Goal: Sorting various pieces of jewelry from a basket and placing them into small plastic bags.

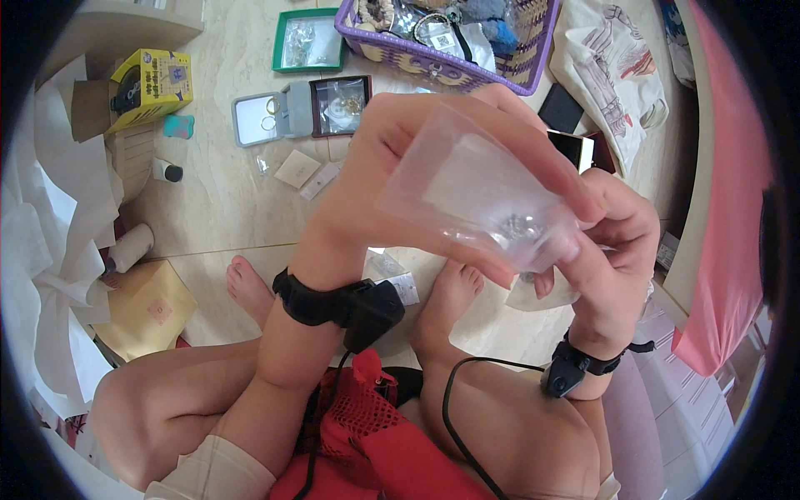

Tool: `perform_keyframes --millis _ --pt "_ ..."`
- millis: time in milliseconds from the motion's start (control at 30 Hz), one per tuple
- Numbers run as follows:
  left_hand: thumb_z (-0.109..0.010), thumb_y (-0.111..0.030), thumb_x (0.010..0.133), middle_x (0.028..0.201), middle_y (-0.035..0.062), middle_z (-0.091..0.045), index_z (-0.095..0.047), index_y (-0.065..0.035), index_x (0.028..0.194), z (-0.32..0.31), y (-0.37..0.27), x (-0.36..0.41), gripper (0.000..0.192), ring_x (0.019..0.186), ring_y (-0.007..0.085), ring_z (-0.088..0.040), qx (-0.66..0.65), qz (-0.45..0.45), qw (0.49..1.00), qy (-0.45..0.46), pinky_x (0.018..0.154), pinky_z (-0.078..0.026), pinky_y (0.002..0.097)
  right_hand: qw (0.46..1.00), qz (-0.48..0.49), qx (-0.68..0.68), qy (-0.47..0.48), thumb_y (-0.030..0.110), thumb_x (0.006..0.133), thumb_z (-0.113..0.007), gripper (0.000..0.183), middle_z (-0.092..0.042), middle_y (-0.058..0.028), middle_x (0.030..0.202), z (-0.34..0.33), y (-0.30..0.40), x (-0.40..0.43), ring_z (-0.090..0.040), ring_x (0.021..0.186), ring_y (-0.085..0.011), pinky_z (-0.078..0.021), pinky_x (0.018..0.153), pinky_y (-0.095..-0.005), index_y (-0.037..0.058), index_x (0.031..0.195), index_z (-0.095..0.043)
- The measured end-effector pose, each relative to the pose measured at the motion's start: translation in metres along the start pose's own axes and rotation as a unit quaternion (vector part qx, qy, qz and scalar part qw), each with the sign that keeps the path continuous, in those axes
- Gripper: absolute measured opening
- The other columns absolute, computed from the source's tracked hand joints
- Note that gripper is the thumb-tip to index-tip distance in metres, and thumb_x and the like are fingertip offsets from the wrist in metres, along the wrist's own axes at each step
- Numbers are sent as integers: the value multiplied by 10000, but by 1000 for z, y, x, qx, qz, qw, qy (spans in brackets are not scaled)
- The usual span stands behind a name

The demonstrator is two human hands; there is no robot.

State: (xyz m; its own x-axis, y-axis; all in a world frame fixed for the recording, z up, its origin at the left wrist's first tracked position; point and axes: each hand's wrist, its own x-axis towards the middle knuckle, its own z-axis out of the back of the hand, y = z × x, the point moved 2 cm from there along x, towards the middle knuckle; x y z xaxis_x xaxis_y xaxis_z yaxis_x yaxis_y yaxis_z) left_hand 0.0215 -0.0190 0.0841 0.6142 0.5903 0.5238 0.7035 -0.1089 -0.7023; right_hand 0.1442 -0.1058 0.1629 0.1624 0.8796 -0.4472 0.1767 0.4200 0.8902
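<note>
A small translucent plastic bag (pixel 475 181) is held up before me, with a small silvery metal piece (pixel 524 226) near its lower right end. My left hand (pixel 400 144) wraps the bag from behind, fingers reaching to its right edge. At that end my right hand (pixel 615 244) pinches the bag between thumb and fingers. Just below the right fingers shows another pale packet (pixel 540 294), partly hidden; whether the hand touches it I cannot tell.
Ahead on the tiled floor are a purple woven basket (pixel 431 62) of accessories, a green box (pixel 308 40), a grey ring box (pixel 256 122) with two rings, and a dark tray (pixel 340 106). A yellow carton (pixel 156 84) stands left. Small cards (pixel 297 169) lie nearby. Black cables run from both wrist straps.
</note>
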Motion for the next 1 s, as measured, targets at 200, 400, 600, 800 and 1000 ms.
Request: perform_keyframes --millis 200,400,600,800,1000 --pt "-839 -253 601 937 105 -664 -557 -117 1105 1 -2 3 594 849 172 -555 17 -30 999 2 779 -348 346 999 45 -1 -15 219 752 -656 296 -599 -100 655 4 1 -5 -593 488 -132 -407 382 -183 -25 832 -509" --pt "-786 -133 639 1003 165 -614 -479 -88 1156 -6 -1 1 603 948 282 -574 -110 77 991 -8 777 -466 373 995 97 19 -26 243 775 -635 284 -574 -86 622 2 1 -6 -582 475 -121 -392 374 -176 0 794 -490" --pt "-601 -76 724 1078 178 -542 -447 -91 1129 -20 3 7 433 1025 321 -566 -290 204 920 -165 837 -494 398 991 135 -18 -18 190 823 -607 227 -583 -90 630 20 11 -6 -528 488 -88 -370 420 -172 -19 810 -519" --pt "-593 -82 771 1003 140 -593 -532 -3 1041 -27 4 7 287 921 230 -604 -298 311 879 -206 800 -506 347 983 162 -68 -54 182 839 -611 218 -609 -95 621 31 15 -5 -529 502 -81 -359 439 -176 -32 851 -569" --pt "-625 -33 807 862 109 -630 -585 43 998 -31 -4 11 209 757 142 -610 -124 336 921 -153 688 -508 259 981 166 -80 -59 208 853 -603 243 -573 -74 609 35 12 -2 -525 479 -88 -344 418 -183 -31 839 -561"
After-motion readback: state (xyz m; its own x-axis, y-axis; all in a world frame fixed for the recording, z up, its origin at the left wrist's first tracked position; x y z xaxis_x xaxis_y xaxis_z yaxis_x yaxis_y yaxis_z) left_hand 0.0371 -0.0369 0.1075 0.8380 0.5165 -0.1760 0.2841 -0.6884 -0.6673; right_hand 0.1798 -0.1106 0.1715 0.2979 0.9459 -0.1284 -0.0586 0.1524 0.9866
